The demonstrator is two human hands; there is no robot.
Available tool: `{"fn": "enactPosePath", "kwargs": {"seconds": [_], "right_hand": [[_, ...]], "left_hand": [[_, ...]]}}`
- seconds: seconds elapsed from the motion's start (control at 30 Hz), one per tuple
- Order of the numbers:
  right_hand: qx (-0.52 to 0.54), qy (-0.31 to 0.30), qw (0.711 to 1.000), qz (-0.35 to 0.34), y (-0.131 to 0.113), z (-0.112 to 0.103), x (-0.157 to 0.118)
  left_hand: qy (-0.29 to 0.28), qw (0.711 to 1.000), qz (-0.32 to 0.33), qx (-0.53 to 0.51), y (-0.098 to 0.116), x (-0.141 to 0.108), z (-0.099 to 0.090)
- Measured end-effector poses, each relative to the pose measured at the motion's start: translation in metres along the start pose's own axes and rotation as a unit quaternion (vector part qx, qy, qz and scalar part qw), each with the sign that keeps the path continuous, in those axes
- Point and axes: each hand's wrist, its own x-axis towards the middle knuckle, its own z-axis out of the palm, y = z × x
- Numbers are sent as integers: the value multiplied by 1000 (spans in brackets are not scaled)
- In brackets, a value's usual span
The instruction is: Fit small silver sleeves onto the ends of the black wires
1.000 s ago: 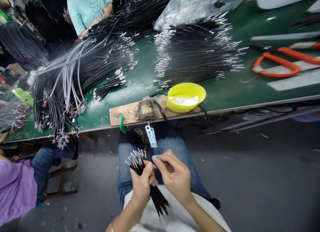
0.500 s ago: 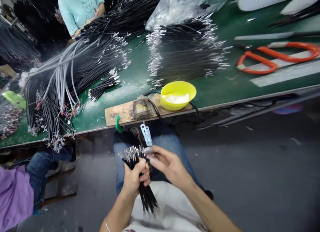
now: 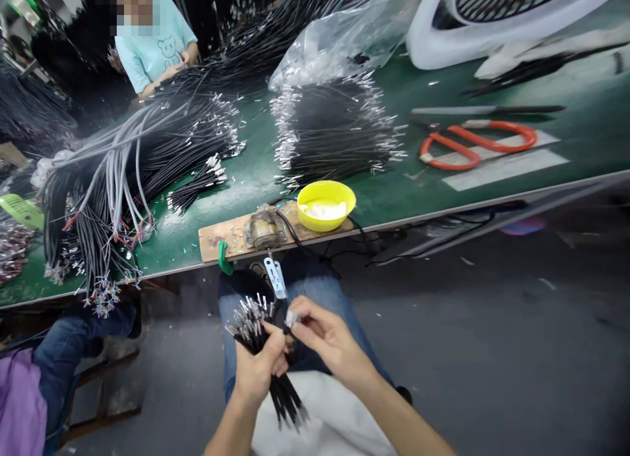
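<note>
Bundle of black cables (image 3: 284, 398), its many metal tips (image 3: 251, 315) fanned out, is above the person's lap, just off the near side of the bench (image 3: 394, 188). The left hand (image 3: 258, 367) has its grip closed around the cables behind those tips, probably so that the ends remain exposed and reachable while the rest stays gathered. The long axis runs aslant, with the fanned tips pointing far and a little left and the other ends trailing near and right, toward the lap. Beside the tips, the right hand (image 3: 329, 341) has thumb and forefinger close together at a pale piece (image 3: 291, 319); whether they pinch it or wear it, I cannot tell. Just beyond hangs a light-blue clip (image 3: 274, 277), below a motor (image 3: 264, 228) on a wooden board (image 3: 214, 238); a green clamp (image 3: 224, 258) at the bench edge presumably keeps that board steady. On its right end stands a yellow bowl (image 3: 322, 226) holding something white, apparently for easy reach. Farther off, a stack of black wires (image 3: 329, 131) lies crosswise, left to right, seemingly kept in order.
</note>
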Motion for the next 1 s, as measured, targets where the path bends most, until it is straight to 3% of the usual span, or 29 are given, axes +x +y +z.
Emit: {"fn": "enactPosePath", "kwargs": {"seconds": [0.1,0.2,0.3,0.43,0.6,0.73,0.9,1.0], "right_hand": [[125,-91,972,174,-4,-4,6],[113,-113,960,231,-6,-8,16],[74,-84,974,199,-11,-14,32],[23,-15,992,123,-24,-13,58],[-13,-23,996,81,-27,5,71],[-16,-19,998,56,-17,10,63],[-41,-17,999,13,-6,2,34],[-113,-15,987,-112,-5,-2,19]], "left_hand": [[-39,998,31,34,6,4,-10],[-25,993,98,69,15,4,-11],[18,976,174,128,20,1,-7],[82,968,192,137,17,-1,-5],[105,961,220,134,22,3,-7],[99,963,211,133,29,5,-7],[167,960,201,101,23,-1,-6],[138,981,129,43,17,-2,-7]]}}
